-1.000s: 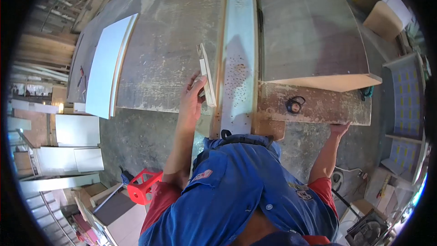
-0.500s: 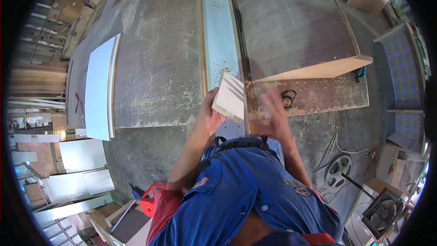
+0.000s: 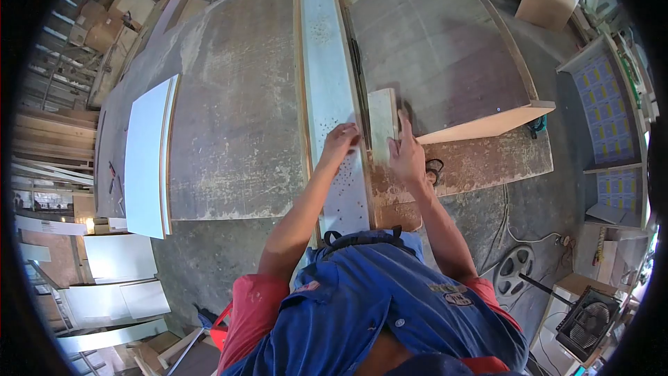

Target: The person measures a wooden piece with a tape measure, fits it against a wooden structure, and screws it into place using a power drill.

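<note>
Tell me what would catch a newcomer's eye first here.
Most striking is the pale blue strip, dotted with dark specks, running down the middle between worn brown boards. Just right of it, the right hand touches a small pale board. Bright white panels lie farther left.

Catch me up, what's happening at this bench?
A person has their right hand against the edge of a short pale board. Their left hand is over the speckled light-blue strip; whether it holds anything is unclear. White panels lie off to the left.
</note>
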Action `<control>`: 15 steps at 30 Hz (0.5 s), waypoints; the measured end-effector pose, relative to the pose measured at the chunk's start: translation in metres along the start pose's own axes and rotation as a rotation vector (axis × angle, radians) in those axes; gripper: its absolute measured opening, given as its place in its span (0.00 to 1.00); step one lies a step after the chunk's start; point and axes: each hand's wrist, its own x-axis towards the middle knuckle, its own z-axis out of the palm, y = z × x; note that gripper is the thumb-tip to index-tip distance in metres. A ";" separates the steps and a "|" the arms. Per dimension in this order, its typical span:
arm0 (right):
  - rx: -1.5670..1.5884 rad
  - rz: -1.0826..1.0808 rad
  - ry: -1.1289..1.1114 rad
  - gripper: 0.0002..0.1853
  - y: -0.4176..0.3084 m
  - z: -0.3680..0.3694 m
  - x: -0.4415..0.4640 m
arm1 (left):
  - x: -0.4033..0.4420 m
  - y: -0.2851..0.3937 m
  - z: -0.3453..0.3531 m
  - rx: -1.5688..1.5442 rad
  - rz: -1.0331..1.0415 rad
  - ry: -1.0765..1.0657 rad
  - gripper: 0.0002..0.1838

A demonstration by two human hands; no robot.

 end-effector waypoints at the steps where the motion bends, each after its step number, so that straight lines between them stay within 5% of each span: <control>1: -0.097 -0.046 -0.020 0.30 0.013 0.007 0.013 | 0.013 -0.009 0.004 0.246 0.230 0.116 0.25; 3: -0.269 -0.078 -0.001 0.29 0.005 0.014 0.026 | 0.060 -0.041 -0.003 0.526 0.626 0.221 0.37; 6: -0.602 -0.280 -0.043 0.29 0.010 0.019 0.026 | 0.073 -0.059 -0.008 0.895 0.841 0.247 0.39; 7: -0.766 -0.441 -0.107 0.30 0.014 0.020 0.022 | 0.060 -0.052 -0.004 0.901 0.733 0.203 0.41; 10: -0.679 -0.381 -0.238 0.31 0.025 0.019 0.010 | 0.039 -0.045 0.005 0.935 0.704 0.236 0.41; 15: -0.733 -0.508 -0.128 0.27 0.048 0.034 0.015 | 0.044 -0.058 0.014 1.037 0.715 0.268 0.41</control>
